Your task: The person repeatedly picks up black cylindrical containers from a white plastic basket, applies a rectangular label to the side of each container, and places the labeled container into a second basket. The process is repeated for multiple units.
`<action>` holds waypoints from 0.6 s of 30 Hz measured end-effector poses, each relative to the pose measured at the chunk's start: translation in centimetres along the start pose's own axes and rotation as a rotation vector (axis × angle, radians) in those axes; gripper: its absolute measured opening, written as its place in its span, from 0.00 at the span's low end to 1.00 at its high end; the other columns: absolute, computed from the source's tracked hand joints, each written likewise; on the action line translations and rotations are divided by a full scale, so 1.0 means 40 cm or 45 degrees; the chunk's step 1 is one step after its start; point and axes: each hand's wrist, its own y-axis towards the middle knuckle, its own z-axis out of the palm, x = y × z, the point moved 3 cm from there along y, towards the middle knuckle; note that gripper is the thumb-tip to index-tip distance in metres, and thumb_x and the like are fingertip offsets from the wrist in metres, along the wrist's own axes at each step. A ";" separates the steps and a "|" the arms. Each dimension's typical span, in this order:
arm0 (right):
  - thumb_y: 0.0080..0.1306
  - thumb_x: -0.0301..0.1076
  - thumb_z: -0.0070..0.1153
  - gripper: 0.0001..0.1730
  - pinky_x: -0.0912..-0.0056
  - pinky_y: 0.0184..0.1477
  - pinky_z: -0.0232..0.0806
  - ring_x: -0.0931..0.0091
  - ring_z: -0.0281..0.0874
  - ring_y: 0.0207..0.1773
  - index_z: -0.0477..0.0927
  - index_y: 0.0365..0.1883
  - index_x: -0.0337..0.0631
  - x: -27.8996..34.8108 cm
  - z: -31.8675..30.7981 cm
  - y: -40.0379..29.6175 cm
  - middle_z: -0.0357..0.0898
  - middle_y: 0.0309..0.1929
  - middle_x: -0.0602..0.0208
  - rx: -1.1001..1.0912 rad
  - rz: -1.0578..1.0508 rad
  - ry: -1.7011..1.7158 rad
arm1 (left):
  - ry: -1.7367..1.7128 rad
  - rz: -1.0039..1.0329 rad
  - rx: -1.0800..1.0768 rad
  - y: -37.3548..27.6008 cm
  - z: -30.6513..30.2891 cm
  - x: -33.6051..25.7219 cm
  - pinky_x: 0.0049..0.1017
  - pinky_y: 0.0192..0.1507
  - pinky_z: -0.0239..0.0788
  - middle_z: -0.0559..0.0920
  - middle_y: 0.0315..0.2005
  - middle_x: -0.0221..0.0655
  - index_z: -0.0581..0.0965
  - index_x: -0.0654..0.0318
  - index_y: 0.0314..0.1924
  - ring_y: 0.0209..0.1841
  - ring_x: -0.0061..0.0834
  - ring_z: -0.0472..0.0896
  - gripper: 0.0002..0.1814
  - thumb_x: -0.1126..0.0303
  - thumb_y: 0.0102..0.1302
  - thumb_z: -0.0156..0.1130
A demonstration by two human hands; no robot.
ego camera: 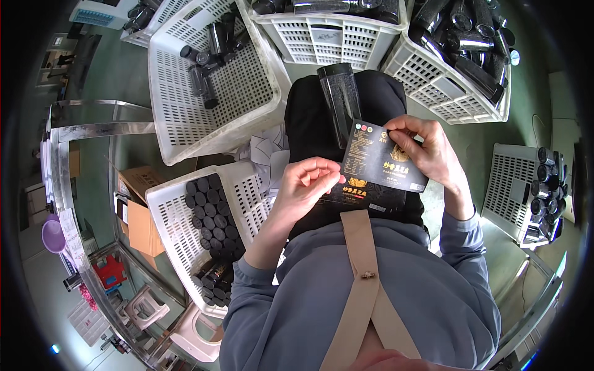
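A black printed label sheet (371,155) with gold print is pinched at its upper right edge between the thumb and fingers of my right hand (420,150). My left hand (306,185) is at the sheet's lower left edge, fingers curled; whether it grips the sheet I cannot tell. More black printed labels (390,199) lie on my lap beneath. A clear plastic jar (341,99) with a black lid and dark contents lies between my thighs, its lidded end pointing away from me and its other end by the held label.
White plastic crates hold similar jars at the upper left (169,134), top (325,44), upper right (431,88) and right (506,185). Dark-lidded jars stand packed in a crate (162,222) at my left. Near it are pale backing papers (267,153), a cardboard box (144,227) and a pink stool (197,336).
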 end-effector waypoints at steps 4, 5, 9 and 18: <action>0.70 0.25 0.59 0.08 0.70 0.42 0.75 0.74 0.86 0.36 0.84 0.45 0.32 -0.006 0.005 0.003 0.87 0.34 0.59 0.001 0.007 -0.010 | -0.012 -0.032 -0.008 0.002 -0.002 0.007 0.16 0.30 0.67 0.87 0.33 0.40 0.82 0.67 0.44 0.28 0.15 0.77 0.04 0.76 0.70 0.65; 0.70 0.25 0.58 0.08 0.70 0.42 0.75 0.74 0.86 0.36 0.84 0.45 0.32 -0.007 0.006 0.003 0.86 0.33 0.59 0.002 0.010 -0.009 | -0.017 -0.035 -0.004 0.002 -0.004 0.010 0.16 0.30 0.67 0.87 0.33 0.39 0.82 0.67 0.43 0.28 0.15 0.77 0.04 0.76 0.70 0.65; 0.70 0.25 0.58 0.08 0.70 0.42 0.75 0.74 0.86 0.35 0.84 0.44 0.32 -0.018 0.005 0.005 0.86 0.33 0.58 0.003 0.019 -0.001 | -0.038 -0.055 0.005 0.007 -0.004 0.012 0.16 0.30 0.68 0.86 0.32 0.37 0.82 0.66 0.42 0.29 0.15 0.78 0.03 0.76 0.69 0.66; 0.69 0.25 0.58 0.08 0.69 0.42 0.75 0.72 0.86 0.34 0.84 0.44 0.31 -0.024 0.004 0.007 0.87 0.33 0.58 0.003 0.073 -0.004 | -0.065 0.010 0.039 0.015 0.006 0.019 0.16 0.31 0.69 0.85 0.31 0.35 0.82 0.68 0.41 0.31 0.16 0.80 0.03 0.77 0.69 0.67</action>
